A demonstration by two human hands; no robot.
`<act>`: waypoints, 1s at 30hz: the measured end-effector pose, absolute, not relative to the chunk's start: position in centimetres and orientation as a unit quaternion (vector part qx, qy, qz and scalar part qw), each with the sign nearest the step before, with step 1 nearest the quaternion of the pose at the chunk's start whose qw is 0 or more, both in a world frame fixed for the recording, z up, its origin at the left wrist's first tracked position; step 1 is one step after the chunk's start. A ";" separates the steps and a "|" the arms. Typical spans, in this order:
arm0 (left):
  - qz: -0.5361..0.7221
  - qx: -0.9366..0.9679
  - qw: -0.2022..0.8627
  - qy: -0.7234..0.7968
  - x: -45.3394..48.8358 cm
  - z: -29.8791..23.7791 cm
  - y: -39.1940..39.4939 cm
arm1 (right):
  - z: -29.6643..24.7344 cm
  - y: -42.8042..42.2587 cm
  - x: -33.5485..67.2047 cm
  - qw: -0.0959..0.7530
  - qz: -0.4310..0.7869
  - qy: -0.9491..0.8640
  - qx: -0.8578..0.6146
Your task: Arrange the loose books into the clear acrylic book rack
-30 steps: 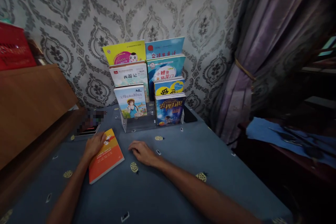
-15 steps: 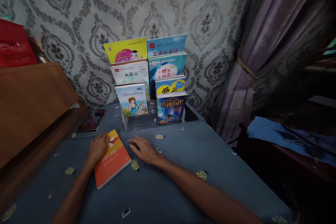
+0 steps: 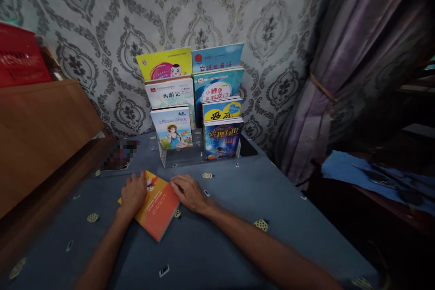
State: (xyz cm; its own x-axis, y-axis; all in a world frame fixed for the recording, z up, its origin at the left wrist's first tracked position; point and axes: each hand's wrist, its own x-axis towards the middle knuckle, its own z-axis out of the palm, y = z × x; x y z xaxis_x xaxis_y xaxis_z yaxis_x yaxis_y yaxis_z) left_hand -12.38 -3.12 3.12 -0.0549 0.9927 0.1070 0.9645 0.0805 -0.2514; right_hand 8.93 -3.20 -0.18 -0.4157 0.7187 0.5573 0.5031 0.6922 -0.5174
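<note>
An orange and yellow paperback book (image 3: 158, 206) lies at an angle on the cloth-covered table. My left hand (image 3: 134, 194) rests across its upper left part, fingers bent over the far edge. At the book's right corner, the bent fingers of my right hand (image 3: 188, 192) grip the edge; the thumb side is partly hidden. Beyond both hands stands a clear book rack (image 3: 183, 157) with children's books in two columns. Its front row has a pale blue book (image 3: 175, 131) with a girl in a hat and a dark blue book (image 3: 222, 138).
A wooden cabinet (image 3: 44, 131) borders the table's left side, with a red box (image 3: 20, 56) on top. Behind the rack is a patterned wall (image 3: 272, 22). A tied purple curtain (image 3: 312, 113) hangs at right, near a blue cloth (image 3: 353, 174) on another surface.
The book has turned counterclockwise, its near end swinging right. My left hand has shifted slightly right with it, and my right hand has come from beside the book onto its right corner.
</note>
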 end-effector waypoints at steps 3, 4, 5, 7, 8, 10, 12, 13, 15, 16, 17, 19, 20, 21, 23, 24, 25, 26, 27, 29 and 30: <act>0.069 -0.679 0.110 -0.722 -11.8 3.8 -3.6 | -0.2 -3.3 9.1 0.402 0.110 -0.831 -0.369; 0.071 -0.678 0.101 -0.724 -11.6 4.0 -3.8 | -0.3 -3.3 9.2 0.405 0.100 -0.832 -0.366; 0.073 -0.677 0.092 -0.727 -11.4 4.1 -3.9 | -0.5 -3.2 9.2 0.408 0.091 -0.833 -0.363; 0.076 -0.672 0.080 -0.732 -11.1 4.4 -4.2 | -0.9 -3.0 9.3 0.417 0.074 -0.832 -0.359; 0.076 -0.670 0.076 -0.734 -11.0 4.6 -4.3 | -1.1 -2.9 9.3 0.420 0.069 -0.830 -0.359; 0.073 -0.669 0.073 -0.736 -10.9 4.8 -4.5 | -1.5 -2.7 9.4 0.418 0.068 -0.831 -0.360; 0.069 -0.669 0.069 -0.737 -10.9 4.9 -4.6 | -1.6 -2.5 9.4 0.402 0.074 -0.839 -0.359; 0.067 -0.667 0.066 -0.739 -10.9 4.9 -4.6 | -1.5 -2.5 9.4 0.390 0.077 -0.845 -0.358; 0.060 -0.663 0.059 -0.744 -11.0 4.9 -4.6 | -1.4 -2.4 9.4 0.370 0.085 -0.854 -0.355; 0.056 -0.659 0.054 -0.748 -11.1 4.8 -4.6 | -1.4 -2.4 9.4 0.363 0.090 -0.858 -0.354; 0.050 -0.656 0.050 -0.751 -11.2 4.7 -4.6 | -1.4 -2.4 9.4 0.357 0.094 -0.860 -0.353; 0.037 -0.652 0.043 -0.756 -11.5 4.4 -4.6 | -1.4 -2.3 9.4 0.349 0.103 -0.861 -0.356; 0.031 -0.652 0.040 -0.756 -11.6 4.2 -4.5 | -1.5 -2.3 9.4 0.344 0.107 -0.860 -0.362; 0.027 -0.653 0.038 -0.756 -11.7 4.1 -4.5 | -1.6 -2.3 9.4 0.336 0.111 -0.859 -0.369; 0.024 -0.654 0.036 -0.755 -12.0 3.9 -4.4 | -1.6 -2.3 9.3 0.313 0.119 -0.857 -0.391; 0.025 -0.654 0.035 -0.755 -12.0 3.8 -4.3 | -1.6 -2.3 9.3 0.299 0.121 -0.856 -0.405; 0.026 -0.655 0.035 -0.755 -12.1 3.8 -4.2 | -1.5 -2.4 9.3 0.284 0.122 -0.853 -0.420; 0.027 -0.656 0.036 -0.753 -12.1 3.8 -4.2 | -1.3 -2.5 9.2 0.269 0.119 -0.851 -0.435; 0.028 -0.659 0.037 -0.751 -12.1 3.8 -4.1 | -1.0 -2.7 9.2 0.256 0.114 -0.850 -0.447; 0.030 -0.667 0.036 -0.743 -11.9 3.9 -3.9 | -0.4 -3.1 9.2 0.236 0.093 -0.851 -0.461; 0.031 -0.672 0.034 -0.739 -11.8 4.0 -3.7 | 0.0 -3.4 9.3 0.227 0.081 -0.853 -0.463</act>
State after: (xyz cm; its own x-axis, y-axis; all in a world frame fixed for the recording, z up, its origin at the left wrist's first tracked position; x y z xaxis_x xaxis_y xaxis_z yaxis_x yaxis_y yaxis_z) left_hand -11.84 -3.72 3.98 -0.0936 0.9956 0.0087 0.9913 0.0940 -0.0923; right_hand 9.30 -3.36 0.02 -0.4686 0.8261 0.3130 0.7528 0.5588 -0.3479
